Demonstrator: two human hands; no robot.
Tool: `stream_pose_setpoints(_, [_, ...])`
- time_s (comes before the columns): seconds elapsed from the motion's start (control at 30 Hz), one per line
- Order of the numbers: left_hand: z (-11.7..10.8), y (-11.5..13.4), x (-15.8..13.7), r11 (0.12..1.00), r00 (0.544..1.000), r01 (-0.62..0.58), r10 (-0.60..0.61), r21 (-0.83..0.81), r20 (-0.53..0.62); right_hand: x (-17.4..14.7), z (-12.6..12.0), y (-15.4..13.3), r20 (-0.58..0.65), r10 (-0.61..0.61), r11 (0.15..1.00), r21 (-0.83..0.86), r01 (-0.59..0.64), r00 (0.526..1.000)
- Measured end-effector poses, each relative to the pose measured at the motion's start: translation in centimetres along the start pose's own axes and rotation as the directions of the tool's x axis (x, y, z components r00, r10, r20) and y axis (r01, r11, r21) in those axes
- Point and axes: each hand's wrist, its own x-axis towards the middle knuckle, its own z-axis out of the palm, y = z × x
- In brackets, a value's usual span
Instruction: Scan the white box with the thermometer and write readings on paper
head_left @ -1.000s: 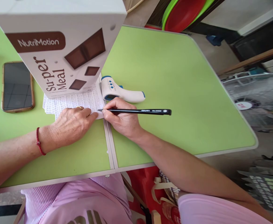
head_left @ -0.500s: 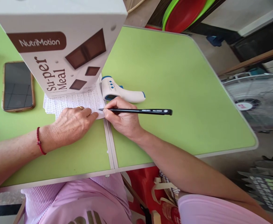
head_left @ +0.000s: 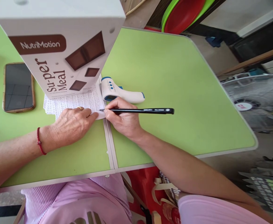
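My right hand [head_left: 124, 119] pinches a black pen [head_left: 148, 110], its tip at the right part of a sheet of paper [head_left: 80, 102] covered in handwriting. Flat on the lower part of that paper rests my left hand [head_left: 74, 124], with a ring on one finger and a red bracelet at the wrist. More sheets show under the paper's left edge. A white NutriMotion box [head_left: 61, 56] stands upright just behind and hides the paper's upper part. Beside my right hand's fingers lies a white and blue infrared thermometer [head_left: 122, 92].
A phone [head_left: 19, 87] in a brown case lies left of the box on the green folding table [head_left: 174, 81]. The table's metal seam [head_left: 110, 146] runs near my right hand. A fan [head_left: 251, 102] stands past the right edge, with red and green basins [head_left: 183, 15] beyond.
The pen's far end has shifted slightly right and up, its tip staying near the same spot on the paper. My left hand has not visibly moved; the view has tilted a little.
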Motion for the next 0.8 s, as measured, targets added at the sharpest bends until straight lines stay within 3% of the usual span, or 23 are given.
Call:
stream_pose_setpoints(0.13, [-0.19, 0.1, 0.1, 1.0, 1.0, 0.005, -0.005, -0.008, 0.025, -0.09, -0.04, 0.08, 0.01, 0.014, 1.0, -0.012, -0.014, 1.0])
stream_pose_setpoints(0.43, [0.31, -0.13, -0.2, 1.0, 0.998, -0.023, 0.023, 0.003, -0.056, -0.22, -0.06, 0.49, -0.024, 0.061, 0.998, -0.018, -0.061, 0.998])
stream_pose_setpoints(0.8, [0.01, -0.03, 0.02, 1.0, 1.0, -0.012, 0.012, -0.001, -0.003, -0.03, -0.03, 0.22, -0.005, -0.004, 1.0, 0.018, 0.004, 1.0])
